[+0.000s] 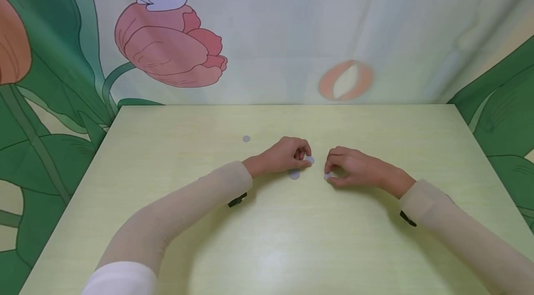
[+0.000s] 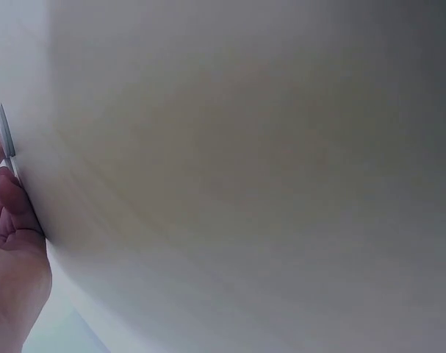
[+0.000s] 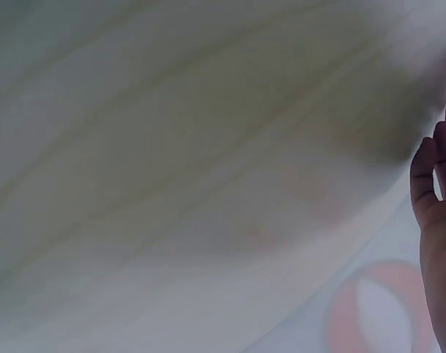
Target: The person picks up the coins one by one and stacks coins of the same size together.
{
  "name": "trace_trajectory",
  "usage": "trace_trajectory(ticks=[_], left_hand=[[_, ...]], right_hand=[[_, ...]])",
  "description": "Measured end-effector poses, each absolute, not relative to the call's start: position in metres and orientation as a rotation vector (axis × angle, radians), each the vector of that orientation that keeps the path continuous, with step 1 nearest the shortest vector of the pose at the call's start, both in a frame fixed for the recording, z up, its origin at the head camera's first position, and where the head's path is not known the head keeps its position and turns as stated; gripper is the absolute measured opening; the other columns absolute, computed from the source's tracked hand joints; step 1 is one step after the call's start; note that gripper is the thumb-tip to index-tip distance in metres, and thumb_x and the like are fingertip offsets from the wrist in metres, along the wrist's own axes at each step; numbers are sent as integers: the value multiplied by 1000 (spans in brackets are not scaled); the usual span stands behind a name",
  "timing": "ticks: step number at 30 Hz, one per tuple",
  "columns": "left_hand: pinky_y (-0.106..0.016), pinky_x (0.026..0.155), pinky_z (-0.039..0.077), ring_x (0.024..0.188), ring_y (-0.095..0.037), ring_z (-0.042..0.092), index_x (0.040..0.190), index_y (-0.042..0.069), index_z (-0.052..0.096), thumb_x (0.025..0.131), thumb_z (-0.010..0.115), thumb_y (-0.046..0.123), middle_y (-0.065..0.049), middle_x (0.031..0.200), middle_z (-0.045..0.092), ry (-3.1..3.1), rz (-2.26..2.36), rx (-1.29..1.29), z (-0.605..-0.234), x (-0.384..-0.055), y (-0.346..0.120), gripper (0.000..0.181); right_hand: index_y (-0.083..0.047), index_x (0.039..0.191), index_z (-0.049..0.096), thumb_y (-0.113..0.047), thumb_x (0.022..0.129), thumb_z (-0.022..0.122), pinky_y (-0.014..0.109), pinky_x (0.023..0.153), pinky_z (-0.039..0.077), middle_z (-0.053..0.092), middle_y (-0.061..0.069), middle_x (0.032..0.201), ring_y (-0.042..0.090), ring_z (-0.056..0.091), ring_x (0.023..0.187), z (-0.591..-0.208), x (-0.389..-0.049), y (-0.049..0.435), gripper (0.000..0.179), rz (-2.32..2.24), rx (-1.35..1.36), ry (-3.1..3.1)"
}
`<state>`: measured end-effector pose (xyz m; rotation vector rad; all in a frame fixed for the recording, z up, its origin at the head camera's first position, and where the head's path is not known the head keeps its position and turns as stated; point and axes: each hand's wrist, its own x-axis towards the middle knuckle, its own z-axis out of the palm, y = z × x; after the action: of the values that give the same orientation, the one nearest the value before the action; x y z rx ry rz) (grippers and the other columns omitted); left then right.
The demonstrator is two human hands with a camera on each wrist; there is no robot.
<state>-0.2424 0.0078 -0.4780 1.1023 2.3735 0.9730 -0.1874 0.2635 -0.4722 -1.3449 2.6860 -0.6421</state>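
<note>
In the head view my left hand (image 1: 289, 153) pinches a small pale grey disc (image 1: 310, 159) between thumb and fingers, low over the table. Just under that hand a larger grey disc (image 1: 294, 175) lies flat on the tabletop. Facing it from the right, my right hand (image 1: 352, 166) pinches another pale disc (image 1: 327, 176), partly hidden by the fingertips. A gap separates the two hands. Farther back on the left lies a smaller disc (image 1: 246, 138). The left wrist view catches the left hand (image 2: 17, 220) at its edge; the right wrist view shows part of the right hand (image 3: 439, 198).
A pale yellow-green table (image 1: 267, 230) spreads beneath both arms. Behind its far edge hangs a curtain (image 1: 283, 30) printed with flowers, leaves and a white animal. Each sleeve has a dark object at the cuff.
</note>
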Motion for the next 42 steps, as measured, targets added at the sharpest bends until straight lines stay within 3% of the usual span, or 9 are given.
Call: trace_trajectory(ticks=[17, 23, 32, 42], left_hand=[[-20, 69, 43, 72, -10, 51, 104, 4, 66, 95, 74, 19, -1, 80, 58, 2362, 979, 1088, -477, -242, 7, 19], [-22, 73, 47, 77, -12, 56, 116, 7, 63, 99, 69, 28, 0, 88, 63, 2326, 990, 1038, -474, -245, 0, 28], [-26, 71, 52, 81, -15, 64, 122, 3, 64, 101, 63, 19, -3, 97, 65, 2379, 1078, 956, -459, -243, -33, 26], [-31, 69, 51, 85, -20, 61, 122, 2, 64, 100, 63, 14, -6, 97, 64, 2580, 1053, 759, -444, -239, -81, 25]], right_hand=[[-13, 98, 75, -17, 91, 78, 27, 84, 55, 63, -8, 98, 6, 62, 91, -471, -187, 266, 8, -783, -1337, 2597], [-13, 101, 74, -14, 91, 78, 28, 86, 55, 64, -7, 102, 7, 63, 94, -472, -185, 271, 11, -796, -1316, 2599], [-12, 107, 72, -12, 92, 76, 29, 88, 55, 65, -6, 105, 9, 63, 96, -471, -182, 274, 15, -761, -1220, 2607], [-13, 107, 75, -16, 90, 79, 29, 86, 54, 64, -5, 104, 9, 63, 96, -473, -182, 275, 18, -707, -1345, 2663]])
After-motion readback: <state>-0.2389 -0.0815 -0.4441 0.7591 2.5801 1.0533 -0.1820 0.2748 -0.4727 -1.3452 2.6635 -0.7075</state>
